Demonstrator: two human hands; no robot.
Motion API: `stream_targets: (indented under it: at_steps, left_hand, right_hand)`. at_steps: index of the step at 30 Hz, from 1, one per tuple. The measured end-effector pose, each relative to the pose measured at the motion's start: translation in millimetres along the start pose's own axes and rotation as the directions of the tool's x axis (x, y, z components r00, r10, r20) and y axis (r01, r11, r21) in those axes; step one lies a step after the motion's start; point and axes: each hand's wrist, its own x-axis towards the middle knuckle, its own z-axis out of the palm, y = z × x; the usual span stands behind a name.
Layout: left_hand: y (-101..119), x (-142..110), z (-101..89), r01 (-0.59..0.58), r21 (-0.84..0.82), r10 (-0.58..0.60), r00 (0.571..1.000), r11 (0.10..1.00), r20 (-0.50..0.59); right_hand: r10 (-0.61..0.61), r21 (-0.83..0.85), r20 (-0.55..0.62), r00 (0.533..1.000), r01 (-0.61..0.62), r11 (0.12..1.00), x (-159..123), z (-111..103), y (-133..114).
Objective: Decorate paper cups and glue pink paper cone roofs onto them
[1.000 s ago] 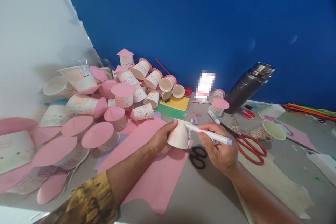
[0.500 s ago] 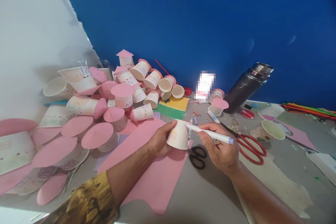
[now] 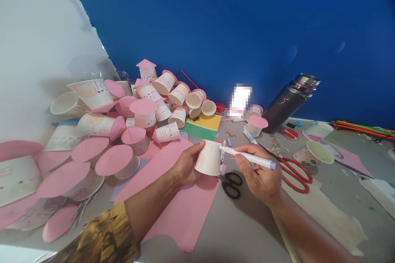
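My left hand (image 3: 188, 164) is closed on a white paper cup (image 3: 209, 159), which is upside down with its rim facing down. Faint pale orange colouring shows on the cup's side. In my right hand (image 3: 261, 176) is a white felt-tip pen (image 3: 251, 159) with a lavender end. Its tip meets the cup's side near the upper right, and any fresh mark there is too small to make out. Beneath the cup lies a large sheet of pink paper (image 3: 182, 213). Black-handled scissors (image 3: 232, 185) rest just right of the sheet, their blades hidden.
Several decorated paper cups with pink paper roofs (image 3: 143, 109) are heaped at the left. Red-handled scissors (image 3: 296, 174) lie beyond my right hand. A dark flask (image 3: 286, 104) leans against the blue wall (image 3: 216, 20). Yellow and green paper (image 3: 203, 125) lies behind the cup.
The cup and my left hand have shifted very slightly left. The pen's tip stays at the cup's side; little else differs.
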Motion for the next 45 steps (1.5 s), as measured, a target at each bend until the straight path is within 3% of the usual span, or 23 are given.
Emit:
stream_targets:
  at_steps: [19, 30, 45]
  left_hand:
    - [-1, 2, -5.8, 0.029, -0.042, -0.027, 0.998, 0.999, 0.048]
    - [-1, 2, -6.9, 0.025, -0.016, -0.024, 0.999, 1.0, 0.045]
    - [-3, -1, 4.9, -0.033, 0.044, 0.036, 0.998, 0.998, -0.047]
  right_hand:
    - [-0.02, 0.014, 0.004, 1.0, 0.02, 1.0, -1, -1, 1]
    - [-0.117, 0.038, 0.087, 0.989, 0.114, 0.993, -3, -3, 2]
    - [-0.258, 0.081, 0.066, 0.964, 0.252, 0.964, -2, 1, -7]
